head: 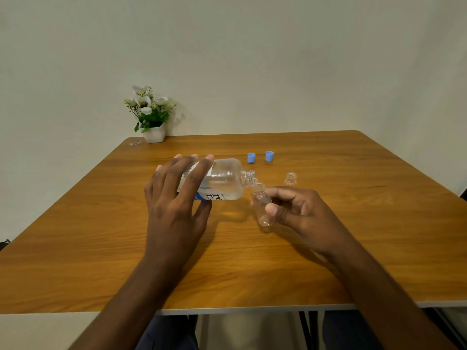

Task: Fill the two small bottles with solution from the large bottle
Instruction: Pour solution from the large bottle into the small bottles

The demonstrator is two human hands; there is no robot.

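The left hand (174,198) grips the large clear plastic bottle (222,181), tipped nearly flat so its threaded neck meets the mouth of a small clear round-bottomed bottle (262,205). The right hand (300,210) pinches that bottle, tilted to catch the flow. The second small bottle (290,178) stands open on the wood-grain desk (353,223), near two blue ribbed caps (251,158).

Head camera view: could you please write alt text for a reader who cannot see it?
Over a wooden table, the left hand tips a large bottle on its side, mouth against a small bottle held by the right hand. Another small bottle stands open beyond, near two blue caps.
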